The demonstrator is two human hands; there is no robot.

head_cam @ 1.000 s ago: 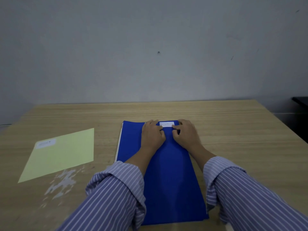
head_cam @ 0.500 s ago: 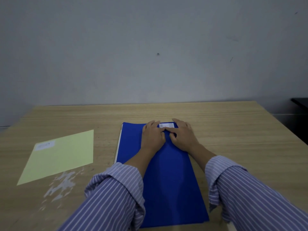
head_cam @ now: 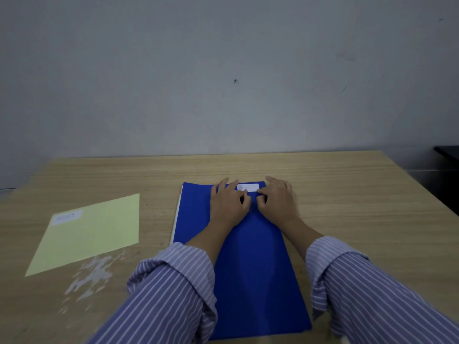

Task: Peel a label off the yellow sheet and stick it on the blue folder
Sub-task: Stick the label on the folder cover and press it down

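Note:
The blue folder (head_cam: 250,264) lies lengthwise on the wooden table in front of me. A white label (head_cam: 248,187) sits flat near the folder's far edge. My left hand (head_cam: 228,203) rests palm down on the folder just left of the label, fingertips touching its near left corner. My right hand (head_cam: 278,201) lies on the folder to the label's right, fingers spread, thumb and forefinger at its near right edge. Neither hand grips anything. The yellow sheet (head_cam: 89,234) lies to the left, with one white label (head_cam: 66,217) at its far left corner.
The wooden table (head_cam: 347,194) reaches a grey wall at the back. A patch of scuffed white marks (head_cam: 92,274) lies just near of the yellow sheet. A dark piece of furniture (head_cam: 447,155) stands beyond the table's right edge.
My right hand has slid from over the label's middle back to its right side, and my left fingers have spread slightly. The label stays in place on the folder.

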